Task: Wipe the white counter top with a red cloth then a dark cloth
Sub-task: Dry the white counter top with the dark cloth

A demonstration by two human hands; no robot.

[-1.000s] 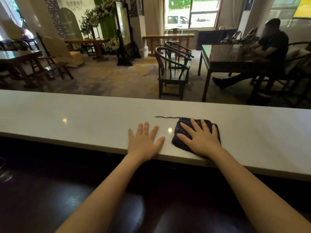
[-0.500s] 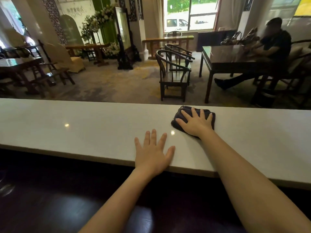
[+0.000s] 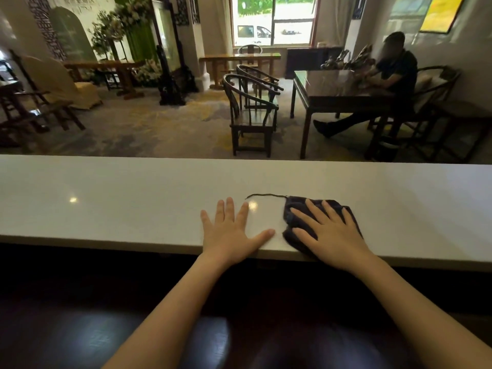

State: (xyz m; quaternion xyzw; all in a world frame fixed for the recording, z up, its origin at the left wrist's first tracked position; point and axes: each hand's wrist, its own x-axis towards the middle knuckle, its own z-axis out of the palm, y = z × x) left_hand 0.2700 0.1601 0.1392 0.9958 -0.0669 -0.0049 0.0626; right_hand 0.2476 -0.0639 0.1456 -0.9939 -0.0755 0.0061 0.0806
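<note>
A long white counter top (image 3: 106,198) runs across the view in front of me. A folded dark cloth (image 3: 292,222) lies on it near the front edge, right of centre, with a loose thread trailing to its left. My right hand (image 3: 330,235) lies flat on the cloth, fingers spread, pressing it down. My left hand (image 3: 231,233) rests flat on the bare counter just left of the cloth, fingers apart, holding nothing. No red cloth is in view.
Beyond the counter is a room with dark wooden chairs (image 3: 253,113) and a table (image 3: 335,94), where a person (image 3: 394,73) sits at the right. Below the counter's front edge lies a dark glossy surface (image 3: 106,328).
My right hand pushed the dark cloth to the counter's far edge, then drew it back to the near edge. My left hand stayed flat on the counter.
</note>
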